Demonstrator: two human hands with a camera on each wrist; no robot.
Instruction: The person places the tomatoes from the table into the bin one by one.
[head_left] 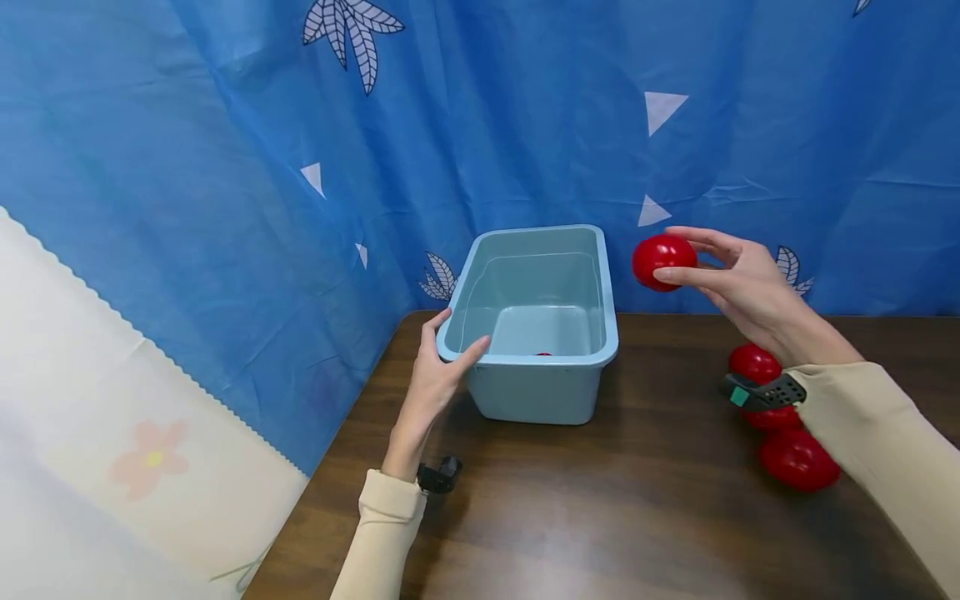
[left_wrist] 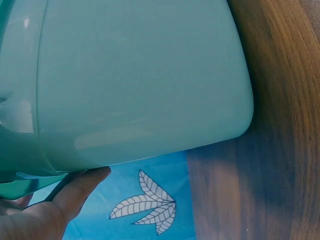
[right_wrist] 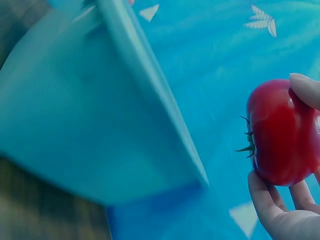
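Red and glossy, the tomato (head_left: 663, 261) sits pinched between the thumb and fingertips of my right hand (head_left: 738, 287), held in the air just to the right of the pale blue bin (head_left: 537, 333) and a little above its rim. From the grip, the bin's open mouth lies to the left; its long axis runs away from me toward the blue curtain (head_left: 225, 167). My left hand (head_left: 432, 379) grips the bin's near left corner, thumb over the rim. A scrap of red shows inside the bin. More tomatoes (head_left: 797, 457) lie on the dark wooden table (head_left: 600, 517) beneath my right wrist. Nothing stands between tomato and bin.
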